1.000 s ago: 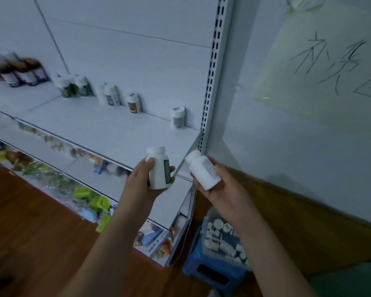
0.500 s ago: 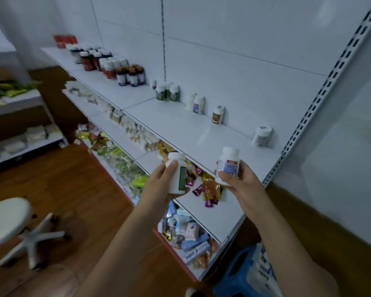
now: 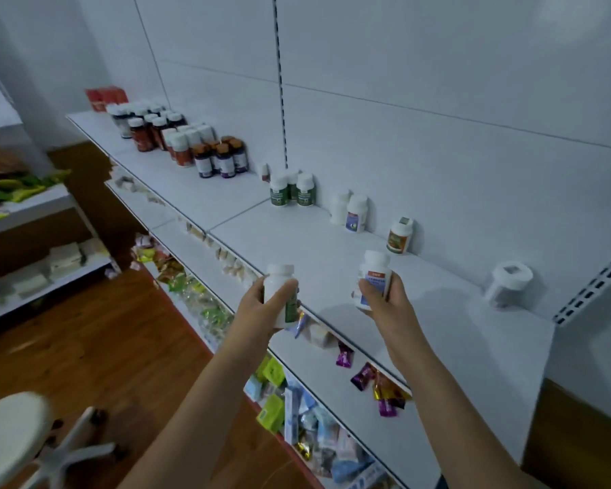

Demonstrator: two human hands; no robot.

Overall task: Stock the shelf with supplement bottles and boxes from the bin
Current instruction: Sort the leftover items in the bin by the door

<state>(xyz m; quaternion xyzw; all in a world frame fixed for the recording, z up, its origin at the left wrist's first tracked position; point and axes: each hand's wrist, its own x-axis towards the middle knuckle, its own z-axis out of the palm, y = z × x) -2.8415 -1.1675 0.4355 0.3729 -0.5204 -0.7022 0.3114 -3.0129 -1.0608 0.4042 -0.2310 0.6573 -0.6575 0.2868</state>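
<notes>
White metal shelving (image 3: 332,248) fills my view, smooth and matte, backed by flat white panels and a slotted upright strip (image 3: 281,82); below it runs a reddish wood-plank floor (image 3: 96,340), and a round pale stool (image 3: 11,435) sits blurred at my lower left.

Along the top shelf I see dark amber bottles (image 3: 219,158) with white and brown caps, red boxes (image 3: 105,97) at the far end, a trio of green-labelled white bottles (image 3: 291,190), two more white bottles (image 3: 350,210) against the back panel, an orange-labelled bottle (image 3: 399,236), and one white bottle (image 3: 507,282) standing apart near the right end. Lower shelves hold glossy wrapped sweets (image 3: 364,377) and small boxes (image 3: 274,390).

Each bottle I hold is a smooth white plastic cylinder with a wider round cap. My left hand (image 3: 261,308) is wrapped tight around the bottle with a green label (image 3: 281,294), upright, just in front of the shelf's front edge. My right hand (image 3: 385,301) is closed on the bottle with a blue and red label (image 3: 373,277), fingers (image 3: 371,289) curled over the label, held just above the shelf surface and tilted slightly; I cannot tell whether its base touches the shelf.
</notes>
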